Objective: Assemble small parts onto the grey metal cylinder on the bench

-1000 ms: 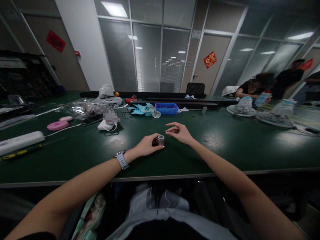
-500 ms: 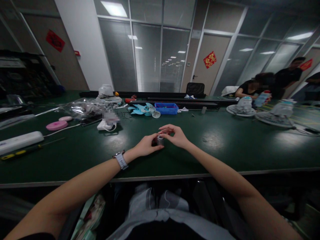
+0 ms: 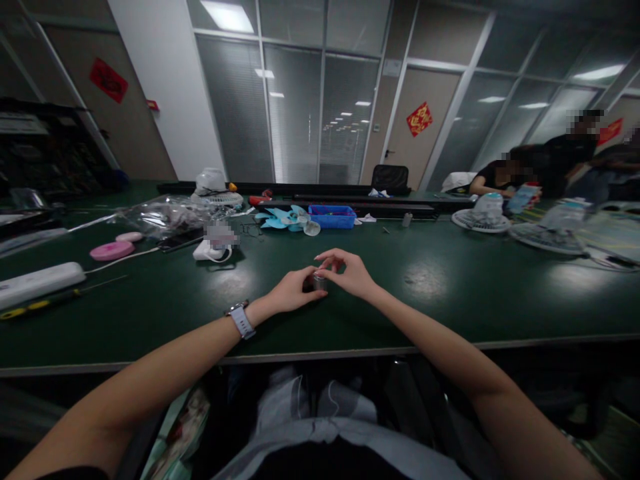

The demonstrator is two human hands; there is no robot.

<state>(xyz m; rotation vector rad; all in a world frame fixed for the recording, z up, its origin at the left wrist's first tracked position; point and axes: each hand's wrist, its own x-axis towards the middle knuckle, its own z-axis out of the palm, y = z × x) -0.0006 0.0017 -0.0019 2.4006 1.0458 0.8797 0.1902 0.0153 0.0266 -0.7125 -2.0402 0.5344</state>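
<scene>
The green surface (image 3: 310,330) spreads around the blue bin (image 3: 334,223). Nearer than the bin and well apart from it, the left hand (image 3: 290,291) has its grip curled around the side of a cylinder (image 3: 320,284); the right hand (image 3: 353,275) bends over the top, and whether its grip pinches anything I cannot tell. The upright cylinder, also nearer than the bin, looks metal: likely stiff, dense, hard to crush, somewhat slippery. Its side wall seems the best hold.
</scene>
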